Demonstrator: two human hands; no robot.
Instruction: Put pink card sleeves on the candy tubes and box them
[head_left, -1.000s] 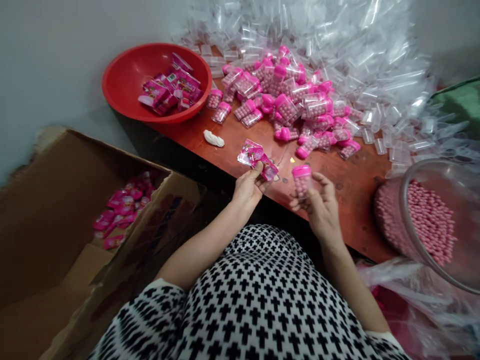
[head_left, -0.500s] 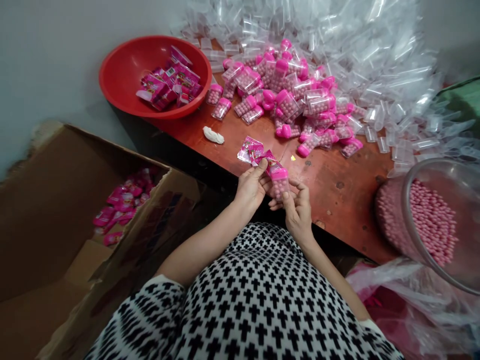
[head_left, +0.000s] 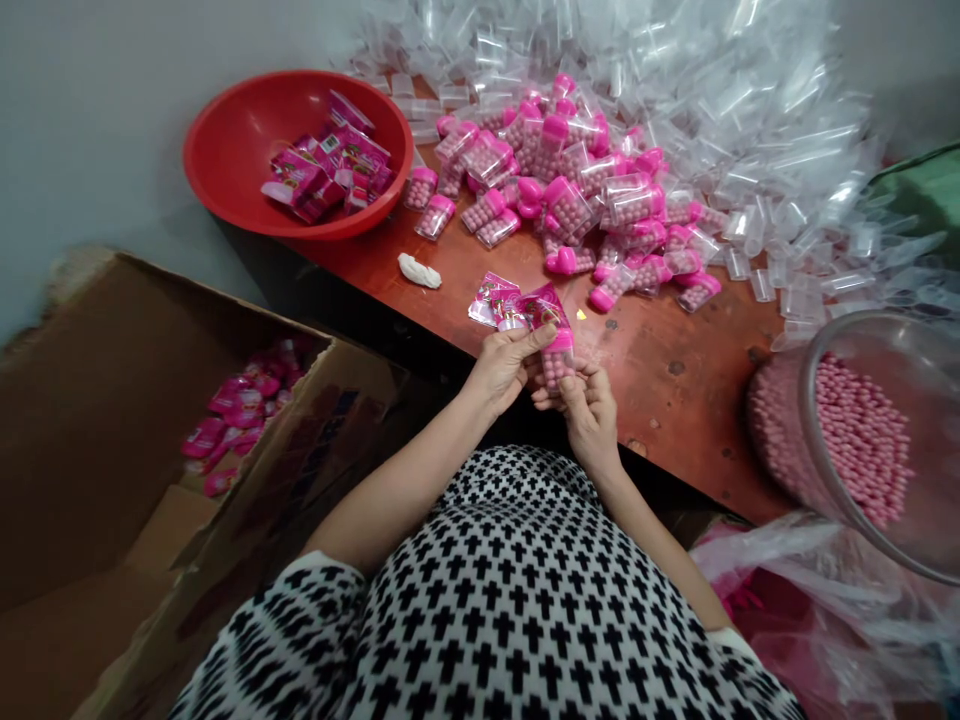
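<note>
Between my hands is a small clear candy container [head_left: 556, 368] with a pink cap, full of pink balls. My right hand [head_left: 594, 412] is closed on its lower end, thumb against the side. A pink printed sleeve [head_left: 546, 303] stands at the cap end. My left hand [head_left: 504, 368] pinches it, its thumb lying where the sleeve meets the cap; whether the sleeve is around the cap is unclear. The left fingers are partly hidden behind the container. More flat printed sleeves [head_left: 491, 298] lie on the table [head_left: 675, 400] just beyond my left hand.
Capped, filled containers [head_left: 562, 205] are heaped beyond my hands, with empty clear tubes [head_left: 720, 120] behind. A red bowl [head_left: 217, 150] holds printed sleeves. At right stands a clear tub [head_left: 810, 400] of pink balls; at left, a cardboard box [head_left: 82, 420] with wrapped pink pieces. White crumpled material [head_left: 418, 271] lies nearby.
The printed sleeve has gone from crumpled and leaning left to spread and upright at the cap. My left thumb has shifted right, onto the cap area. The view has moved slightly.
</note>
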